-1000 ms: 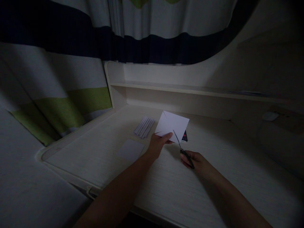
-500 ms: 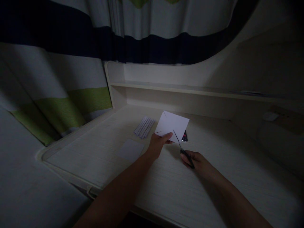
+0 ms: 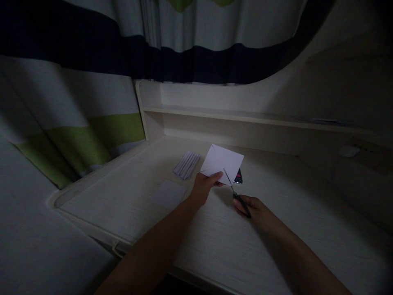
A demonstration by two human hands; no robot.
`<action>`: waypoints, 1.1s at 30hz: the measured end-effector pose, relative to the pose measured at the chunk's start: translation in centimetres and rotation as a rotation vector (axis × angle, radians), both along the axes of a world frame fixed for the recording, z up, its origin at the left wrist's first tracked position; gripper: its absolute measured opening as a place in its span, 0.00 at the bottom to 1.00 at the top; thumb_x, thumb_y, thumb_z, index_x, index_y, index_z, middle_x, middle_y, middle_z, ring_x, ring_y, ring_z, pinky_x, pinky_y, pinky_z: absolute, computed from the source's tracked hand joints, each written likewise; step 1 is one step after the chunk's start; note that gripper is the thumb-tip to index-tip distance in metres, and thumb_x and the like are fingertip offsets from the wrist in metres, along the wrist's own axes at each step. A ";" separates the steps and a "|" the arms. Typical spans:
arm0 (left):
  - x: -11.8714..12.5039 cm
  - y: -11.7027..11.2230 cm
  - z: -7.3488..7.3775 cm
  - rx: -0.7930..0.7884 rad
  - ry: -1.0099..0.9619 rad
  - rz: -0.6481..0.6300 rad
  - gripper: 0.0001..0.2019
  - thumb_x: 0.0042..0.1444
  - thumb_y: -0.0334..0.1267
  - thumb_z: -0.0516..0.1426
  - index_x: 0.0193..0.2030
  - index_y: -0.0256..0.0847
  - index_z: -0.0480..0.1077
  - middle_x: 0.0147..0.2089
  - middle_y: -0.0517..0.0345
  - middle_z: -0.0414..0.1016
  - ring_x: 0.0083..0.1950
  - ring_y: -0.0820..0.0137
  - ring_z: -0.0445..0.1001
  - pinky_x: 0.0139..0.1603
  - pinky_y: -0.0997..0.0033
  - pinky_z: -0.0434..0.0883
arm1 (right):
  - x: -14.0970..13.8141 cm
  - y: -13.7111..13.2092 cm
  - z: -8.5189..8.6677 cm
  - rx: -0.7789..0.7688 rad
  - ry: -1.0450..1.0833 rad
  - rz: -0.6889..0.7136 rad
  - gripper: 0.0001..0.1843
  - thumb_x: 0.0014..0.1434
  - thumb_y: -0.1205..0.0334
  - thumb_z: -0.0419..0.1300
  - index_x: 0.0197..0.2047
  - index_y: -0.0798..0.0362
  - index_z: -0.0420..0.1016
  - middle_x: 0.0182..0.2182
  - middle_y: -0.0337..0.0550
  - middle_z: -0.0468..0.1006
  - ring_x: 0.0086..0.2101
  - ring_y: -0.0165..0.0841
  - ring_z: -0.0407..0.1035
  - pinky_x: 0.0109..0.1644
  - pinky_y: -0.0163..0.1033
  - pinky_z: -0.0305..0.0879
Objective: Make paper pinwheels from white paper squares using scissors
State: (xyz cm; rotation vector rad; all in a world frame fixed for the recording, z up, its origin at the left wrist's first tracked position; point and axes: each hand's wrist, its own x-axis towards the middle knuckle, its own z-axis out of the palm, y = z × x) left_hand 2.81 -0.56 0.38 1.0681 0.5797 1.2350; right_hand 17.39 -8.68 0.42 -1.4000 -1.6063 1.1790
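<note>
Curtain: we see wide bands of navy, white and green on the curtain [image 3: 172, 65] behind and to our left.
Desk: we have the pale desk [image 3: 285, 192] under our arms, dim but readable.
Shelf: we can make out the shelf [image 3: 215, 113] along the back, above the desk; what lies flat at its right end is too dark to name.
Sheet: we hold the white sheet [image 3: 222, 159] up off the desk, ahead of both hands; it is nearly square, so we find no long axis, and one corner points towards us.
Left hand: our left hand [image 3: 205, 187] is the nearer one, pinching the sheet's near left edge, thumb on top.
Right hand: our right hand [image 3: 251, 207] is closed round the scissors [image 3: 241, 201], apart from the left and off the sheet.
Loose sheet: we see the loose sheet [image 3: 169, 193] flat on the desk, left of our left hand.
Strips: the strips [image 3: 186, 165] lie side by side beyond it.
Scissors: their long axis runs from our right hand forward and leftward, one blade over the sheet at its near corner, tip inward; we cannot tell where the other blade is.
Phone: we glimpse the phone [image 3: 238, 177], partly hidden by the sheet's right edge.
Slits: thin lines, probably slits [image 3: 205, 170], mark the far and left corners.
</note>
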 end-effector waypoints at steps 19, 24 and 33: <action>-0.7 0.9 -0.2 -0.035 -0.080 0.242 0.16 0.37 0.38 0.63 0.36 0.35 0.72 0.38 0.53 0.74 0.35 0.70 0.72 0.30 0.73 0.68 | 1.0 0.3 -1.4 0.021 -0.100 0.111 0.20 0.49 0.45 0.55 0.19 0.52 0.60 0.16 0.35 0.61 0.19 0.26 0.55 0.23 0.34 0.50; -0.9 1.1 -0.2 -0.047 -0.078 0.218 0.17 0.37 0.36 0.62 0.37 0.36 0.71 0.38 0.53 0.74 0.35 0.69 0.72 0.30 0.74 0.67 | 1.2 -0.4 0.4 0.187 -0.009 -0.100 0.19 0.47 0.48 0.57 0.17 0.53 0.60 0.16 0.34 0.60 0.20 0.25 0.54 0.24 0.33 0.51; -0.5 -0.1 -0.6 0.009 0.256 -0.260 0.16 0.35 0.32 0.59 0.36 0.34 0.71 0.31 0.54 0.73 0.30 0.70 0.70 0.28 0.73 0.65 | 2.1 0.4 1.5 0.465 0.269 -0.684 0.16 0.38 0.52 0.65 0.27 0.53 0.68 0.29 0.40 0.73 0.31 0.32 0.66 0.34 0.36 0.60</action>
